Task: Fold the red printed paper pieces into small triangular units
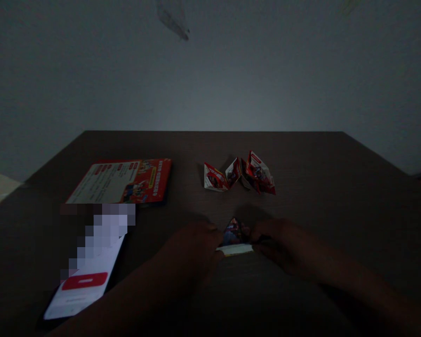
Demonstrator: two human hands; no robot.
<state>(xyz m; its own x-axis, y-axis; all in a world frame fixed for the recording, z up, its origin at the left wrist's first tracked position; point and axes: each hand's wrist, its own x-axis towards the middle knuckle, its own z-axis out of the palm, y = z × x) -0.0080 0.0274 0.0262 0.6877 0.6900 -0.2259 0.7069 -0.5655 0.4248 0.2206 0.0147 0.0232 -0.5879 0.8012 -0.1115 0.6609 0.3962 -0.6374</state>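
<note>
Between my two hands, low over the table, is a small piece of folded printed paper [235, 234] with a peaked top and a pale strip along its near edge. My left hand [199, 248] grips its left end, fingers closed. At the right end my right hand [280, 241] pinches it, thumb and fingers together. Dim light hides the exact fingertip contact. Just beyond the hands stand several folded red and white printed paper pieces [215, 179], with a larger one [260, 174] at their right.
A dark wood-grain table [319, 178] reaches back to a grey wall [210, 70]. On the left lies a stack of red and white printed sheets or booklets [119, 180]. Nearer, beside my left forearm, is a lit phone [87, 276], its upper screen pixelated.
</note>
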